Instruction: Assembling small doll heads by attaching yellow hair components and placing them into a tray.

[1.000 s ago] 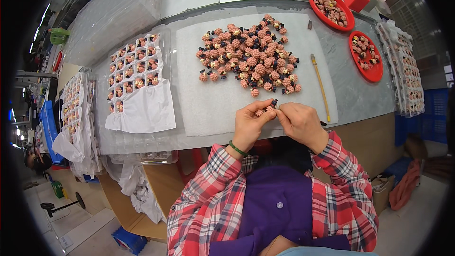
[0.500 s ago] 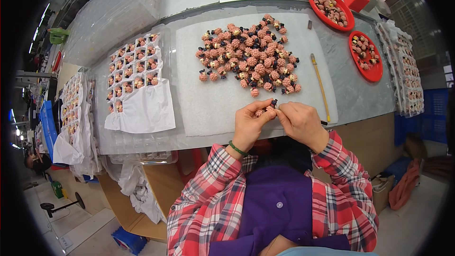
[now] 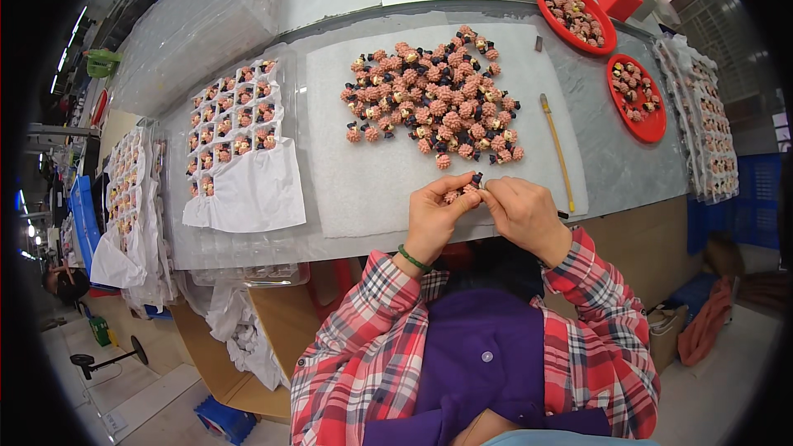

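Hardly any change: your hands keep their pose, and the small pink figurine with a knobbly body and dark top [image 3: 472, 189] is where it was a second ago.
Your left hand [image 3: 433, 213] pinches it between thumb and fingers, just above the near edge of the white padded sheet [image 3: 363, 190]; your right hand [image 3: 529, 213] meets it from the other side, thumb and forefinger drawn close, though you can't tell from here whether they grip it or something tiny. So the work remains on this one piece, in your fingers and well apart from the white, paper-lined compartment tray [image 3: 284, 103] to your left. Beyond your hands, the heap of matching pink-and-dark figurines [image 3: 438, 99] looks unaltered.
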Tool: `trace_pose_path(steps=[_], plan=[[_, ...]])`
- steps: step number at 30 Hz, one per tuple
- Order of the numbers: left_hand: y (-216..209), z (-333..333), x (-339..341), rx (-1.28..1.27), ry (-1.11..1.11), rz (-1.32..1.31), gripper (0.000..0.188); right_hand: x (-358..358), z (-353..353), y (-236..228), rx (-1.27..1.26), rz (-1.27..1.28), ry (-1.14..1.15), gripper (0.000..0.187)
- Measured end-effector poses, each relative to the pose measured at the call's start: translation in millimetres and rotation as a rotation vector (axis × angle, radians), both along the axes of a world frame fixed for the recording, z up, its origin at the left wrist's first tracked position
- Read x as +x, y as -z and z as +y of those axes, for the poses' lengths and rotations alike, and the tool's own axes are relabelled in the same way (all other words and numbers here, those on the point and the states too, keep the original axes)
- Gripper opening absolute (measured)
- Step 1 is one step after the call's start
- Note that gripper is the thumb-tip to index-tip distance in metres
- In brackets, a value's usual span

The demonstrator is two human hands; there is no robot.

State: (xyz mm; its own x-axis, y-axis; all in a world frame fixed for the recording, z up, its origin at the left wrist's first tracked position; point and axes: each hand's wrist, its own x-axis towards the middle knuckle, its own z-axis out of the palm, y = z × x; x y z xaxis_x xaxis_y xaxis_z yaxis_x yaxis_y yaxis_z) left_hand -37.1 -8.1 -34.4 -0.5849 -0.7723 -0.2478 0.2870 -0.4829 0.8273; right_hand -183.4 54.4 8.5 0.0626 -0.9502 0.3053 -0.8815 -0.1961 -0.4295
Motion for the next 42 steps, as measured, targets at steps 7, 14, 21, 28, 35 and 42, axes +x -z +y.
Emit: trace_pose_path(steps=[7,14,21,28,35,42], plan=[[5.6,-1.1,2.8,-0.032,0.022,0.0,0.028,2.1,-1.1,-1.3,-0.02,-0.038,0.039,0.01],[5.1,-1.0,2.6,-0.038,0.021,-0.015,0.029,0.0,-1.5,-2.7,-0.019,-0.035,0.001,0.01],[4.8,-1.2,3.0,-0.032,0.025,0.0,0.029,2.4,0.6,-0.5,-0.008,-0.124,0.033,0.006],[3.1,-0.9,1.1,-0.026,0.01,0.033,0.029,3.7,1.0,-1.0,0.064,-0.181,0.064,0.008],[3.9,-1.2,1.4,-0.027,0.011,0.031,0.028,5.6,1.4,0.3,0.072,-0.2,0.092,0.008],[3.4,-0.6,1.4,-0.024,0.009,0.026,0.028,-1.4,-0.2,-0.3,0.053,-0.144,0.011,0.008]])
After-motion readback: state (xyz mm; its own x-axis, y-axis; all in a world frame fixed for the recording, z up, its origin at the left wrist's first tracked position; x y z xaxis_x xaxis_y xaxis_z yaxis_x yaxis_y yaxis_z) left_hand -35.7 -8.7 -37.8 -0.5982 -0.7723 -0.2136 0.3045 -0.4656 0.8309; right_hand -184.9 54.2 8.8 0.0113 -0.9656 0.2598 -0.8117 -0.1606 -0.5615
